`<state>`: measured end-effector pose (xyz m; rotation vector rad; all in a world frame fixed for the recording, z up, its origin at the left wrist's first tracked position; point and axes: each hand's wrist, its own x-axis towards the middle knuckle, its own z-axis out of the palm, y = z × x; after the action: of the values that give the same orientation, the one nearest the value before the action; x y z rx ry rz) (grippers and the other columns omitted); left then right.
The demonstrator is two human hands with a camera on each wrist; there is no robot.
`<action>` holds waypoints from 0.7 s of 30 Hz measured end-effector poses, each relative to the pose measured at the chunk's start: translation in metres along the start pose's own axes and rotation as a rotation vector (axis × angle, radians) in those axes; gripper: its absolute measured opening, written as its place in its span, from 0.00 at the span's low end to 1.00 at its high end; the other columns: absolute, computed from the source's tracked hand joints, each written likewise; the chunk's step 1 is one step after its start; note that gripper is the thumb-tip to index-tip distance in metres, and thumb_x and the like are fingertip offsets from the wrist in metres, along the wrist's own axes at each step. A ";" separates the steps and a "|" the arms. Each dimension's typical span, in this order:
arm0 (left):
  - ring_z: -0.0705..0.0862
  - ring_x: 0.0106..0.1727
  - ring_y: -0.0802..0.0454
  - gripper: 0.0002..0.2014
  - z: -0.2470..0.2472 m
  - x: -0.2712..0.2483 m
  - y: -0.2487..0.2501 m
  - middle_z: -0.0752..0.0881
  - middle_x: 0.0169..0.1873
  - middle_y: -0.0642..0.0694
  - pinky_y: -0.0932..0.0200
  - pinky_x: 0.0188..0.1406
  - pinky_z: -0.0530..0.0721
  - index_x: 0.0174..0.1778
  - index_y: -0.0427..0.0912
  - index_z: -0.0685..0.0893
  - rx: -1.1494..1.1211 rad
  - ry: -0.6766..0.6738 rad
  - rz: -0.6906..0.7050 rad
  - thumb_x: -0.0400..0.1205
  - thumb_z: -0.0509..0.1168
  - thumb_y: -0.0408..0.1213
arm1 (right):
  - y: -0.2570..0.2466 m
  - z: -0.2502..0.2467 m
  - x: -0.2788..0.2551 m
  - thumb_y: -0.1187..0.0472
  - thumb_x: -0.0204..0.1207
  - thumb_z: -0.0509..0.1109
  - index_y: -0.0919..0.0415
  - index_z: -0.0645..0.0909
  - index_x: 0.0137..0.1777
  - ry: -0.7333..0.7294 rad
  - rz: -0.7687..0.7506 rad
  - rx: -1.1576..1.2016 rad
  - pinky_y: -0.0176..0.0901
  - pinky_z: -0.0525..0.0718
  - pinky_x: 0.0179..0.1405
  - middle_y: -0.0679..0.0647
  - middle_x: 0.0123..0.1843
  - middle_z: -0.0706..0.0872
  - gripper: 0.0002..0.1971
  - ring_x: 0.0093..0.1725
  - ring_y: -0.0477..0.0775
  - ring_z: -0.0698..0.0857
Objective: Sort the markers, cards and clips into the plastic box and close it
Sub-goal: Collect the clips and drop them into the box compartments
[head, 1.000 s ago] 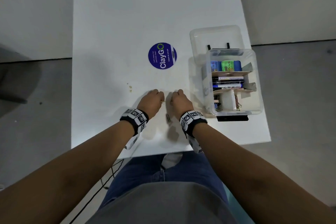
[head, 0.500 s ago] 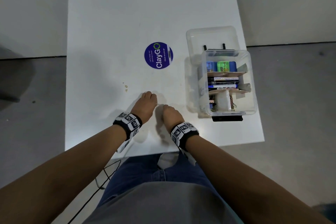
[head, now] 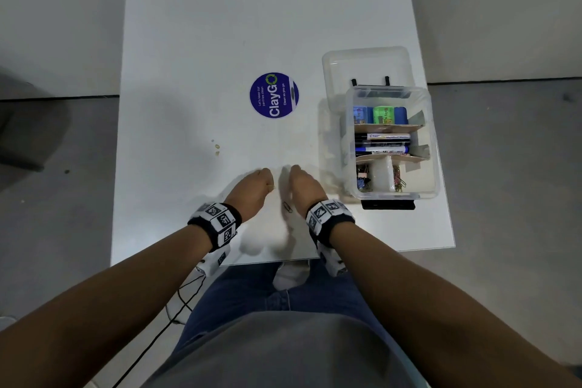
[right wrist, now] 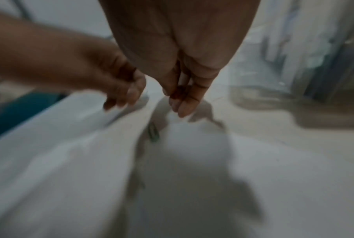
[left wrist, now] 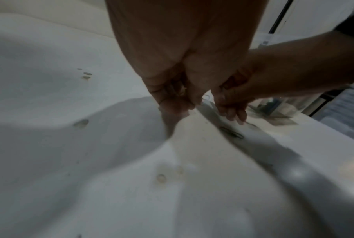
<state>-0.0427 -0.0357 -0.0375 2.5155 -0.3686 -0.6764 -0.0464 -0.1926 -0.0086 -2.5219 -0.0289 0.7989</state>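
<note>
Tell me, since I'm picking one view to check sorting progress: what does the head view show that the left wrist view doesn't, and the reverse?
Only the head view shows the plastic box interior plainly: card packs at the far end, markers in the middle, clips nearest, with the lid off behind it, plus the round sticker.

Only the left wrist view shows the left hand from beneath, fingers curled round thin wire clips.

Both show the right hand, the loose paper clip on the table, and small stains.

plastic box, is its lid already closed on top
No, the plastic box stands open and its clear lid lies on the table behind it.
</note>
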 end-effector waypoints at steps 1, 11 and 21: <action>0.79 0.43 0.46 0.03 0.002 -0.003 0.004 0.81 0.42 0.46 0.57 0.42 0.74 0.47 0.40 0.78 -0.034 -0.029 0.020 0.85 0.59 0.31 | 0.003 -0.006 0.000 0.72 0.80 0.55 0.66 0.72 0.56 0.045 0.035 0.066 0.51 0.78 0.42 0.66 0.54 0.85 0.09 0.47 0.64 0.84; 0.84 0.47 0.42 0.13 0.021 -0.007 0.036 0.82 0.48 0.42 0.51 0.40 0.81 0.58 0.40 0.75 0.371 -0.237 0.290 0.80 0.59 0.24 | 0.010 -0.052 -0.024 0.68 0.80 0.64 0.62 0.73 0.44 0.262 -0.069 0.410 0.60 0.87 0.39 0.58 0.36 0.83 0.04 0.36 0.62 0.84; 0.83 0.43 0.39 0.04 -0.004 0.008 0.069 0.76 0.39 0.45 0.51 0.41 0.74 0.46 0.37 0.79 0.261 -0.164 0.110 0.84 0.60 0.30 | 0.068 -0.129 -0.057 0.69 0.80 0.66 0.60 0.79 0.47 0.421 -0.015 0.580 0.40 0.89 0.38 0.54 0.43 0.87 0.04 0.38 0.51 0.88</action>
<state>-0.0426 -0.0951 -0.0007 2.6644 -0.6894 -0.8407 -0.0313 -0.3195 0.0822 -2.0734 0.2831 0.2061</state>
